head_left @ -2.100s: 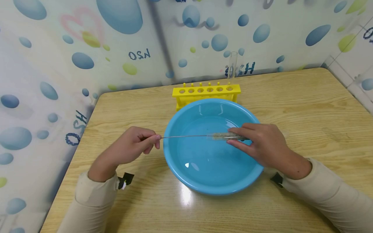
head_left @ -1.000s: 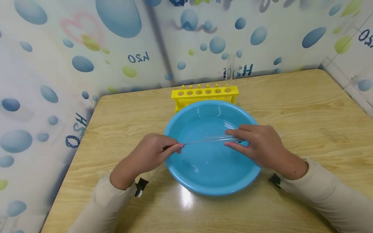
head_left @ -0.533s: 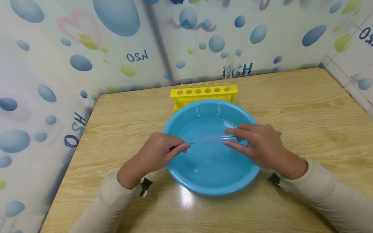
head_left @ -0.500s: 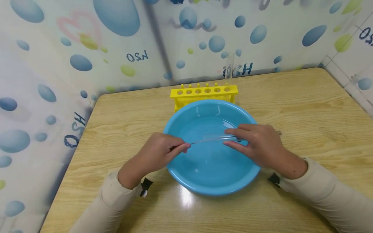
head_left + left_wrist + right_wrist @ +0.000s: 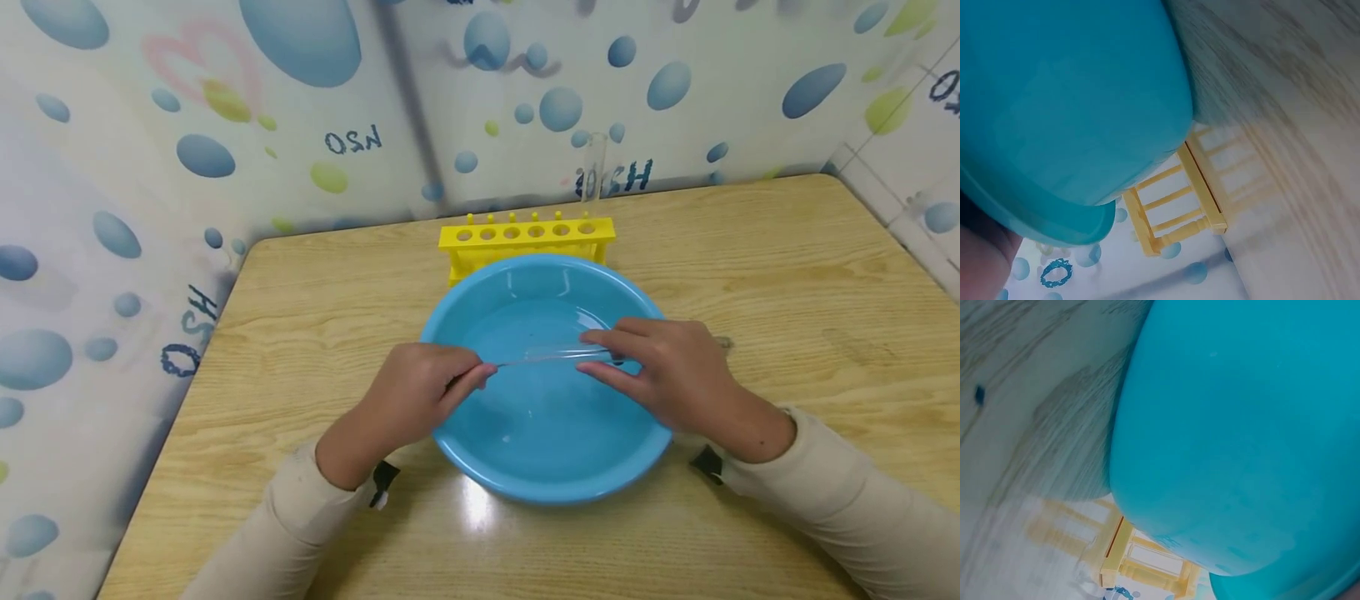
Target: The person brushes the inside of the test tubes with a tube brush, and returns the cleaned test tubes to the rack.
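Note:
Over the blue basin (image 5: 551, 490), my left hand (image 5: 420, 392) pinches the thin twisted-wire handle (image 5: 517, 361) of a test tube brush between thumb and fingertips. The wire runs rightward into the mouth of a clear glass test tube (image 5: 558, 352), lying nearly level. My right hand (image 5: 671, 367) grips that tube from above, thumb on the near side, and covers its far part and the bristles. A small greyish tip (image 5: 723, 342) shows just beyond the right knuckles. In the left wrist view, part of the left hand (image 5: 982, 262) sits by the basin's rim.
A yellow test tube rack (image 5: 525, 237) stands right behind the basin, with one clear test tube (image 5: 594, 167) upright in its rightmost hole. All rests on a wooden table (image 5: 787, 275) against a wall (image 5: 420, 100) with blue and green spots.
My left hand has moved right, from outside the basin's left rim to over it, pushing the brush deeper into the tube. The bristles have gone behind my right hand, which has stayed nearly still.

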`<state>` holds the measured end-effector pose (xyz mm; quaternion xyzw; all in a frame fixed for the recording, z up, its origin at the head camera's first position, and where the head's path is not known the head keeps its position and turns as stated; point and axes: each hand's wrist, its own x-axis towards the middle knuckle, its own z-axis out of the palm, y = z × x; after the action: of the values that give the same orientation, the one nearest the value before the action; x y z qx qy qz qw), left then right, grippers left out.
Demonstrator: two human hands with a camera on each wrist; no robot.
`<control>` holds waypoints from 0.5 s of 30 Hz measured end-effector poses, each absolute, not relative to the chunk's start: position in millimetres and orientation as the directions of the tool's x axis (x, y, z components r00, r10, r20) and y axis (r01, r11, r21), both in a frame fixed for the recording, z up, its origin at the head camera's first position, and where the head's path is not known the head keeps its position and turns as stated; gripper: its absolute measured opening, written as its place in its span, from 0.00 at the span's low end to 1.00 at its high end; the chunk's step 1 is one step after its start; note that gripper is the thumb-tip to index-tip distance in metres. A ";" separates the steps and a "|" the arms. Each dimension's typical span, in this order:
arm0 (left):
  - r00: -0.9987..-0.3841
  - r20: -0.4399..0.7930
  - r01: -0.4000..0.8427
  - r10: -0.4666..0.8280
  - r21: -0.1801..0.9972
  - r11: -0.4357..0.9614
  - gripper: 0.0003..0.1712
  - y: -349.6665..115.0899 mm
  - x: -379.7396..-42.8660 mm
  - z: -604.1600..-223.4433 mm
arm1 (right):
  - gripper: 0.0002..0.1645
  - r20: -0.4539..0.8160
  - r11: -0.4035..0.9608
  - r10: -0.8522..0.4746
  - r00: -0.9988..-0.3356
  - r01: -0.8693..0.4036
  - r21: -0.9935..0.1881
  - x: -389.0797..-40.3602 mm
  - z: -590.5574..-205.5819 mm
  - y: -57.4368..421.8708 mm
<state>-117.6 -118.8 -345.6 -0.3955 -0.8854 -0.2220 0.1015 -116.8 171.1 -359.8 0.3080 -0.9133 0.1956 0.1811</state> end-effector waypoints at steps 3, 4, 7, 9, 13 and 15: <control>-0.669 0.358 0.743 0.651 0.291 0.603 0.13 -119.5 -116.2 -345.1 | 0.21 0.462 0.735 -0.484 -0.743 -0.632 -0.246 -115.5 -358.8 170.3; -0.669 0.361 0.742 0.649 0.282 0.608 0.12 -119.8 -115.7 -344.4 | 0.21 0.465 0.737 -0.478 -0.745 -0.628 -0.248 -114.9 -358.4 170.2; -0.661 0.383 0.743 0.646 0.211 0.635 0.10 -120.3 -115.2 -342.2 | 0.21 0.471 0.745 -0.461 -0.752 -0.616 -0.255 -113.8 -357.4 170.0; -0.640 0.420 0.749 0.644 0.151 0.645 0.10 -120.0 -115.4 -340.8 | 0.21 0.470 0.748 -0.453 -0.758 -0.609 -0.262 -113.5 -357.0 170.0; -0.583 0.508 0.752 0.634 0.043 0.657 0.11 -119.4 -116.0 -339.6 | 0.22 0.453 0.755 -0.443 -0.773 -0.595 -0.275 -114.2 -357.5 170.1; -0.562 0.544 0.746 0.624 0.007 0.666 0.11 -119.9 -116.2 -339.7 | 0.22 0.447 0.757 -0.440 -0.779 -0.590 -0.282 -114.7 -358.2 170.0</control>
<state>-116.2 -119.9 -339.7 -0.3910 -0.8756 -0.1190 0.2575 -114.7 170.0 -358.2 0.2799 -0.9199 0.2079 0.1796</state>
